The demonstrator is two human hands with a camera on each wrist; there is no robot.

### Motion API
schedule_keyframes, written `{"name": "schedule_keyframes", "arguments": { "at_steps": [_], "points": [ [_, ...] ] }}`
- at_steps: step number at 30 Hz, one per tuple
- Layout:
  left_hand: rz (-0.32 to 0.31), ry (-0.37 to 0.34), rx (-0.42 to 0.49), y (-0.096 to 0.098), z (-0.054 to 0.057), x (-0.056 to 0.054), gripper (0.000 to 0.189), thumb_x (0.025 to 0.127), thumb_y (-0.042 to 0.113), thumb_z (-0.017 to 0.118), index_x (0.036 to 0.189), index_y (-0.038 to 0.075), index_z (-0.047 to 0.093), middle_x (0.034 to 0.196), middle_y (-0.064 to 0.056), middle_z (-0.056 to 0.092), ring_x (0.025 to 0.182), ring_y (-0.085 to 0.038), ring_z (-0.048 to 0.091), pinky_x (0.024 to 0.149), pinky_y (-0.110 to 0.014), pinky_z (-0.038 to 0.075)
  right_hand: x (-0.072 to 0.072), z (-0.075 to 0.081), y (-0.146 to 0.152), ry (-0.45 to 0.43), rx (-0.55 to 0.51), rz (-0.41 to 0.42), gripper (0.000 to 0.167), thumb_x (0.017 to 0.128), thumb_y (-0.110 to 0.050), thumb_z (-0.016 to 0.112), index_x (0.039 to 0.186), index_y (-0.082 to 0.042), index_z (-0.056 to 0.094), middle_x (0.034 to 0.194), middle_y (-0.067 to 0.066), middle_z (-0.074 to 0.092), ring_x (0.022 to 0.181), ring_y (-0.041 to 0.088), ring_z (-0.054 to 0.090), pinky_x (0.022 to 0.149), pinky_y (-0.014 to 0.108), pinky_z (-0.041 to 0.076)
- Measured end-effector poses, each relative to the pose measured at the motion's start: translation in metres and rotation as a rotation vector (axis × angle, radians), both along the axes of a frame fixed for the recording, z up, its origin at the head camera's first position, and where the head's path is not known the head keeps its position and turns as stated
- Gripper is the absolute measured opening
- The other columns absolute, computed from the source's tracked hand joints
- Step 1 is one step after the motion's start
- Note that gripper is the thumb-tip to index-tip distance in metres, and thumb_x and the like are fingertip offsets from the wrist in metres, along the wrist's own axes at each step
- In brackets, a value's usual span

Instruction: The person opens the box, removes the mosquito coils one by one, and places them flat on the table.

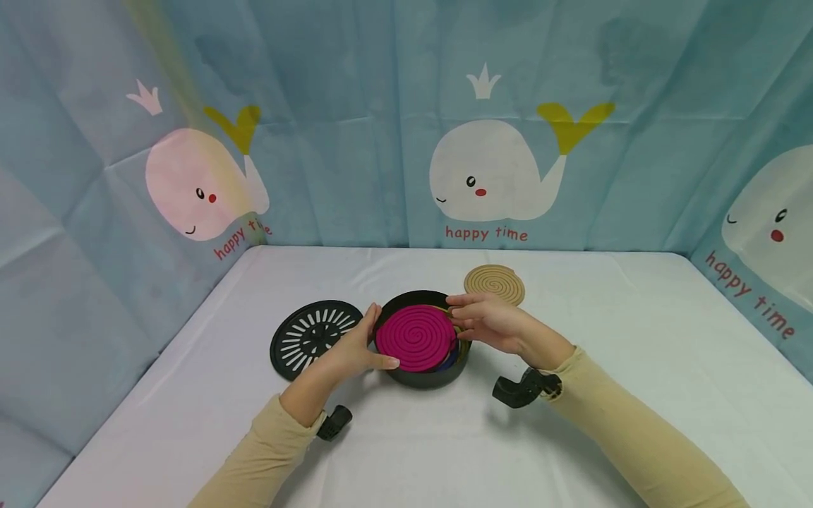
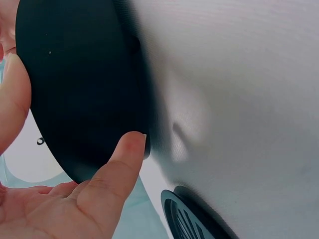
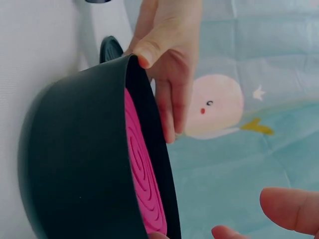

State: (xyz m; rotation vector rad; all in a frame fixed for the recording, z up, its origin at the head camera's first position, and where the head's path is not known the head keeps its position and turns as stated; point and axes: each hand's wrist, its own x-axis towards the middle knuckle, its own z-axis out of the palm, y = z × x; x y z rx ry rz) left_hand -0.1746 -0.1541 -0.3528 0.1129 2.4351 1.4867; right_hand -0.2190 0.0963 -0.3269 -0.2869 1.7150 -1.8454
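Note:
A round black mosquito coil box (image 1: 424, 381) stands on the table with a pink mosquito coil (image 1: 416, 339) uppermost inside. Edges of dark blue and yellowish coils show beneath it at the right. My left hand (image 1: 356, 349) grips the box's left side, its thumb at the rim, as the right wrist view (image 3: 172, 59) also shows. At the right rim is my right hand (image 1: 492, 321), fingers loosely extended over the coil's edge. Its fingertips reach just inside the wall. In the left wrist view, left fingers press the box's dark side (image 2: 79, 99).
A slotted black lid (image 1: 292, 346) lies left of the box, partly behind the left hand and wrist. Behind the right hand, a tan coil (image 1: 494, 282) rests on the white table (image 1: 603, 303). Printed cloth walls (image 1: 356, 176) enclose the back and sides.

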Motion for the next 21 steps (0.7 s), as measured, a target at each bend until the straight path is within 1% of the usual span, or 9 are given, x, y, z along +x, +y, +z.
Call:
{"name": "schedule_keyframes", "arguments": {
  "at_steps": [3, 5, 8, 12, 14, 17, 19, 21],
  "points": [
    [0.002, -0.002, 0.007, 0.000, 0.000, -0.001, 0.109, 0.080, 0.002, 0.079, 0.156, 0.003, 0.000, 0.162, -0.011, 0.009, 0.146, -0.032, 0.010, 0.116, -0.047, 0.014, 0.000, 0.002, 0.002, 0.015, 0.002, 0.003, 0.053, 0.099, 0.000, 0.036, 0.147, 0.016, 0.018, 0.146, 0.032, 0.022, 0.129, 0.038, 0.037, 0.108, 0.048, 0.033],
    [0.004, -0.006, 0.010, 0.000, -0.001, -0.001, 0.110, 0.080, 0.001, 0.079, 0.156, 0.003, 0.000, 0.162, -0.010, 0.009, 0.147, -0.031, 0.010, 0.117, -0.047, 0.014, 0.000, 0.003, 0.003, 0.021, 0.002, -0.004, 0.052, 0.100, -0.001, 0.036, 0.146, 0.016, 0.019, 0.147, 0.033, 0.021, 0.131, 0.040, 0.036, 0.110, 0.051, 0.031],
    [0.003, -0.007, 0.010, 0.000, -0.001, -0.001, 0.110, 0.079, 0.001, 0.079, 0.156, 0.003, -0.001, 0.162, -0.010, 0.009, 0.147, -0.031, 0.009, 0.116, -0.047, 0.014, -0.001, 0.002, 0.004, 0.013, -0.012, -0.017, 0.052, 0.100, -0.001, 0.038, 0.146, 0.016, 0.020, 0.147, 0.032, 0.025, 0.128, 0.036, 0.040, 0.110, 0.053, 0.030],
    [0.002, -0.005, 0.008, 0.000, -0.002, -0.002, 0.110, 0.079, 0.000, 0.079, 0.155, 0.003, -0.001, 0.162, -0.011, 0.008, 0.146, -0.032, 0.010, 0.116, -0.046, 0.014, -0.004, -0.002, 0.002, -0.018, -0.046, -0.033, 0.054, 0.098, 0.000, 0.042, 0.146, 0.015, 0.022, 0.145, 0.029, 0.035, 0.118, 0.025, 0.049, 0.112, 0.054, 0.026],
    [0.000, -0.003, 0.008, 0.000, -0.001, -0.001, 0.110, 0.079, 0.000, 0.079, 0.155, 0.002, 0.000, 0.162, -0.012, 0.008, 0.146, -0.033, 0.011, 0.116, -0.047, 0.015, -0.004, -0.004, 0.001, -0.030, -0.056, -0.042, 0.054, 0.097, 0.002, 0.044, 0.145, 0.016, 0.023, 0.138, 0.024, 0.043, 0.110, 0.020, 0.053, 0.112, 0.053, 0.027],
    [-0.006, -0.002, 0.010, -0.001, 0.000, 0.000, 0.109, 0.080, 0.000, 0.078, 0.155, 0.002, 0.000, 0.162, -0.014, 0.008, 0.146, -0.035, 0.011, 0.116, -0.048, 0.015, -0.005, -0.006, -0.001, -0.027, -0.062, -0.043, 0.053, 0.096, 0.003, 0.045, 0.144, 0.017, 0.025, 0.121, 0.013, 0.053, 0.097, 0.013, 0.057, 0.108, 0.048, 0.034],
    [-0.007, 0.000, 0.013, -0.001, 0.000, 0.001, 0.109, 0.080, 0.000, 0.078, 0.155, 0.001, 0.000, 0.162, -0.014, 0.008, 0.146, -0.035, 0.012, 0.116, -0.048, 0.015, -0.004, -0.007, -0.003, -0.022, -0.057, -0.043, 0.051, 0.096, 0.004, 0.045, 0.142, 0.018, 0.027, 0.111, 0.008, 0.054, 0.090, 0.011, 0.056, 0.100, 0.040, 0.042],
    [-0.008, 0.001, 0.011, -0.001, 0.000, 0.001, 0.108, 0.080, 0.000, 0.078, 0.155, 0.001, 0.000, 0.162, -0.014, 0.008, 0.146, -0.036, 0.012, 0.116, -0.048, 0.015, -0.004, -0.008, -0.006, -0.017, -0.053, -0.033, 0.050, 0.096, 0.004, 0.045, 0.141, 0.019, 0.029, 0.105, 0.006, 0.055, 0.086, 0.010, 0.055, 0.091, 0.033, 0.047]
  ]
}}
